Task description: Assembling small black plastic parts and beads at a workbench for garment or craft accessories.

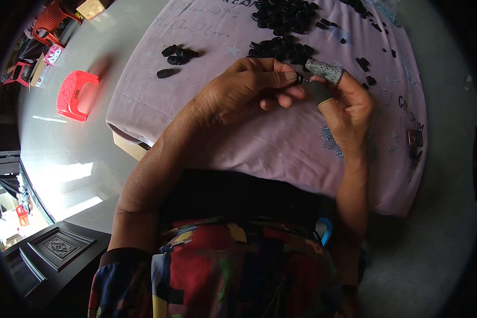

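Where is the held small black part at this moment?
In the head view, the small black part is above and right of centre, pinched by the left hand, beside the right hand.

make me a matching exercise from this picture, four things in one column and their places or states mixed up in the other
1. left hand
2. right hand
3. red plastic stool
4. small silvery pieces

A. standing on the floor
B. wearing finger covers
C. lying on the pink cloth
D. pinching a small black part

Pairs: 1-D, 2-B, 3-A, 4-C
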A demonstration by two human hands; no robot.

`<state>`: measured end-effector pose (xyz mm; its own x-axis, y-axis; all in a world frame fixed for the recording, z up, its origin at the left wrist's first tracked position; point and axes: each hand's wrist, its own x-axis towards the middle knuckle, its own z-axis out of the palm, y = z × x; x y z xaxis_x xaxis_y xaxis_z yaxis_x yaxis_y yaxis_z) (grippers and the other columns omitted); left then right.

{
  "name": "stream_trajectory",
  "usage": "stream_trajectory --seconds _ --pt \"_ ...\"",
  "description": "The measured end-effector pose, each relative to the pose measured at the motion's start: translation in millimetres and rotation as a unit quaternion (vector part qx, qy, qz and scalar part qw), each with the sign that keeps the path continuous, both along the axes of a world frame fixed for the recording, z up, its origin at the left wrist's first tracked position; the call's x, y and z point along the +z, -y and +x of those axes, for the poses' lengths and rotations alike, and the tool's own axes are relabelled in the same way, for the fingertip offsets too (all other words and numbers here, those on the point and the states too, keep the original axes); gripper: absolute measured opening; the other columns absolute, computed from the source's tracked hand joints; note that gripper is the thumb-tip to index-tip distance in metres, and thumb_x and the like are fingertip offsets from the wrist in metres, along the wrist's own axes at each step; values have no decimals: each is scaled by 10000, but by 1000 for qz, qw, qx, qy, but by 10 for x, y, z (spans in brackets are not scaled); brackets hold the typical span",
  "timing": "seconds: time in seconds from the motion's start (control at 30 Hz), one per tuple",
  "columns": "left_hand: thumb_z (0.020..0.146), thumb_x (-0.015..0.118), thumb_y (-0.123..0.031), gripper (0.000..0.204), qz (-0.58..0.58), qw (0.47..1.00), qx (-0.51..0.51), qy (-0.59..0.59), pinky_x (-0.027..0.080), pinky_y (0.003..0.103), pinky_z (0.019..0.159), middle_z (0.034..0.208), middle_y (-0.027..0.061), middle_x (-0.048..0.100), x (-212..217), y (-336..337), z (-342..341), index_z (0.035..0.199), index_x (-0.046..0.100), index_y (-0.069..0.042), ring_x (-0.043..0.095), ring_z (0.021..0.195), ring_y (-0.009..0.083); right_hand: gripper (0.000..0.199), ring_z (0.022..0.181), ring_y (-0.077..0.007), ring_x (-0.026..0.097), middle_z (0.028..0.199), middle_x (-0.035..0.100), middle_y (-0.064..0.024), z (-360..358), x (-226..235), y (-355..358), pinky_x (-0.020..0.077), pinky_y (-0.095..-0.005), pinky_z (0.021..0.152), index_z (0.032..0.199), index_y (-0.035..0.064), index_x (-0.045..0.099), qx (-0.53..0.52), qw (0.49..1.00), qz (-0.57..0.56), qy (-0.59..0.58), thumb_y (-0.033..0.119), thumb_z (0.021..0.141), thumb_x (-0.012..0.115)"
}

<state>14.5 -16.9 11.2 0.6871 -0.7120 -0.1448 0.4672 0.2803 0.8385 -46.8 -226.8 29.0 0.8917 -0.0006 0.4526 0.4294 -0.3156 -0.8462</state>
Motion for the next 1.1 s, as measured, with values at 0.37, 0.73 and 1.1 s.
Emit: stream_trajectory --seconds 0.37,0.73,1.1 --pt "1014 678 -180 220 -4 999 -2 47 448 168 608 995 52 753 -67 22 -7 1189 667 -46 661 773 58 271 671 -40 543 863 672 22 -2 49 -22 432 -194 577 1084 47 754 -10 987 -145 70 -48 831 728" --pt "1022 647 -217 255 -38 999 16 -4 450 180 583 1012 73 761 7 -142 39 1223 638 -60 678 760 81 230 689 -37 564 858 707 -14 58 -14 23 430 -191 597 1091 9 750 -69 986 -120 90 -33 899 630" --pt "1016 633 -223 238 -10 997 60 46 480 225 689 1082 76 745 -113 -374 105 1183 654 -55 687 889 115 337 964 -367 668 1006 701 -183 242 -191 137 543 -452 847 1085 -20 711 -96 903 -394 139 -43 777 578"
